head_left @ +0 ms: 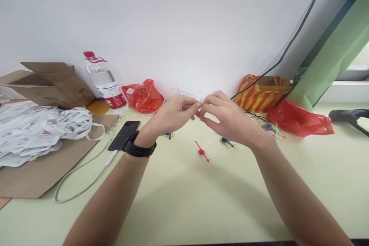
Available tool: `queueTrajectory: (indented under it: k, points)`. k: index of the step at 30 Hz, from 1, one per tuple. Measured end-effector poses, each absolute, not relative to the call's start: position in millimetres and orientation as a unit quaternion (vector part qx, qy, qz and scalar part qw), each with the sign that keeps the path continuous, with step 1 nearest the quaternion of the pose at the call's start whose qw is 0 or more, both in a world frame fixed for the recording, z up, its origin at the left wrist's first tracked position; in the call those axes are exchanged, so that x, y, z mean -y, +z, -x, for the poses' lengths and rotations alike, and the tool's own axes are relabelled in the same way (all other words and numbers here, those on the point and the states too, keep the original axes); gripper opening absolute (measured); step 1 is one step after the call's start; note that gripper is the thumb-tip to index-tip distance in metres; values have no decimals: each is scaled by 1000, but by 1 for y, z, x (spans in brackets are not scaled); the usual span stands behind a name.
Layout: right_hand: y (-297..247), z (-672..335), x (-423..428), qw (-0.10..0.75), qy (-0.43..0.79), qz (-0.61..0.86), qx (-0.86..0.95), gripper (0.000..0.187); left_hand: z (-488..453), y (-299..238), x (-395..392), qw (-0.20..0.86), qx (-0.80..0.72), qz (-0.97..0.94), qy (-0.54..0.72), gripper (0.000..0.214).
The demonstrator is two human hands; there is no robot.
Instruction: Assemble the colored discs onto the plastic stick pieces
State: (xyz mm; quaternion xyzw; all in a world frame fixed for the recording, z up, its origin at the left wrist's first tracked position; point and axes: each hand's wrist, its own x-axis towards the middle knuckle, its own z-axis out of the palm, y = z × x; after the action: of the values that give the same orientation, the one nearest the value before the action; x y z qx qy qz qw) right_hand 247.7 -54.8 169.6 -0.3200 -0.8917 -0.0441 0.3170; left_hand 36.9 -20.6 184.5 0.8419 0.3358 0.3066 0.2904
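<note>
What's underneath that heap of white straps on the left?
Flat cardboard sticks out along the near and right sides of the straps; whatever lies beneath the middle is covered.

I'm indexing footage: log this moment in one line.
left hand, right hand: fingertips close together; grasp: unclear; on pale green table: round-centred red plastic arrow

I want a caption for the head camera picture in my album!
Left hand and right hand close together over a table holding a red arrow.

A pointer is lying on the worktop, right of a phone; a bottle is standing behind the phone.
</note>
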Motion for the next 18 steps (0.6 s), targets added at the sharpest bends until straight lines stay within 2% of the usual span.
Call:
queueTrajectory:
  k: [7,12,15,18]
  points:
    - [174,-256,57,347,-44,375,859,9,-29,184,17,275,-362,-845,283,41]
    - [173,-267,47,395,-40,438,806,12,-21,167,6,327,-364,-854,179,66]
    - [170,-272,40,426,-48,456,780,13,-25,162,5,349,-350,-853,170,63]
    - [169,-276,35,449,-21,468,761,13,-31,163,6,325,-359,-858,172,51]
